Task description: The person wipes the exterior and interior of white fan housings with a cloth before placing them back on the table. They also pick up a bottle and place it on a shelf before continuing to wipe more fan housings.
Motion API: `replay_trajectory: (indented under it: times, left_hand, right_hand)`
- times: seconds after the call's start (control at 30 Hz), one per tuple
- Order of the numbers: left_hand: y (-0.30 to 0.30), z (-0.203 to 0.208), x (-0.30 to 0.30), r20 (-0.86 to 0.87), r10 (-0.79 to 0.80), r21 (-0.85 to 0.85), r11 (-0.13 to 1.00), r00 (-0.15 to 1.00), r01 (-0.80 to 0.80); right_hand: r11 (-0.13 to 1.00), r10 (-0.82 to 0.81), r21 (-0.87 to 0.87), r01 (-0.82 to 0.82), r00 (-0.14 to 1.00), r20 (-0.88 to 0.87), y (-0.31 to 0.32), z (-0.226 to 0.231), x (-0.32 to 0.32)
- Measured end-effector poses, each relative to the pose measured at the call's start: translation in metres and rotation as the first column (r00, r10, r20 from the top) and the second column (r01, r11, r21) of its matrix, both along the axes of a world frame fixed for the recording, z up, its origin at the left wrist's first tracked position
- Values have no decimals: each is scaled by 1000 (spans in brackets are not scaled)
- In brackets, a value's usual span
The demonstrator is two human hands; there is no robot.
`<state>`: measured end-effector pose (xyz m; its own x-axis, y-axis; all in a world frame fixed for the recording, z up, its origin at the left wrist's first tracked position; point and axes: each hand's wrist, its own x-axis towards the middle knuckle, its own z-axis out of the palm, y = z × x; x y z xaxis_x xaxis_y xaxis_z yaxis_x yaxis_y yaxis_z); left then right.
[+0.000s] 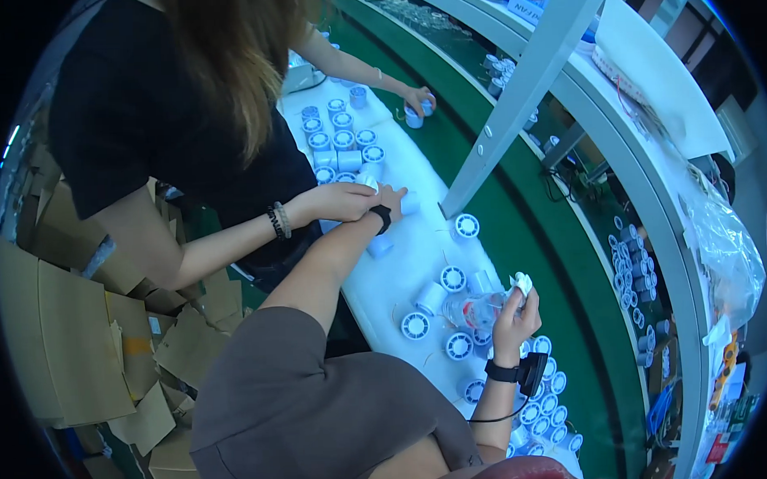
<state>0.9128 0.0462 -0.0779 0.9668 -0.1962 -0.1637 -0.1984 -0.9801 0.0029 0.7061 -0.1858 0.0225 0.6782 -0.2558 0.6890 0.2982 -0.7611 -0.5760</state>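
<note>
My left hand (391, 203), a black band on its wrist, reaches forward over the white work surface (434, 238). Its fingers close around a white cylindrical part (409, 202); a co-worker's hand overlaps it and hides some of the grip. My right hand (516, 321) is raised at the right, pinching a crumpled white wipe (521, 283). Beside that hand is a clear plastic bottle (479, 310) with red marking, among upright and lying cylindrical parts with slotted round ends (415, 325). A black device is strapped to my right wrist.
At my left stands a co-worker (340, 204), one hand by mine with something white, the other setting or holding parts (417, 112) over the green belt (563, 292). A grey metal post (522, 99) rises beside the surface. Opened cardboard boxes (74, 335) lie at left.
</note>
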Motion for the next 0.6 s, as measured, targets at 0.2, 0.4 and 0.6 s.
replay_trajectory:
  times: [0.2,0.4,0.6]
  left_hand:
    - [29,-26,32,-335,-30,-75,997,942,5]
    - [47,6,-11,45,-208,-111,971,977,212]
    - [54,-1,-11,144,-267,-46,960,953,276]
  right_hand:
    - [999,11,40,-12,1000,16,-3,-1,-2]
    - [1000,0,-15,1,998,58,-6,0,-3]
    - [1000,27,1,-27,1000,2,-6,1,1]
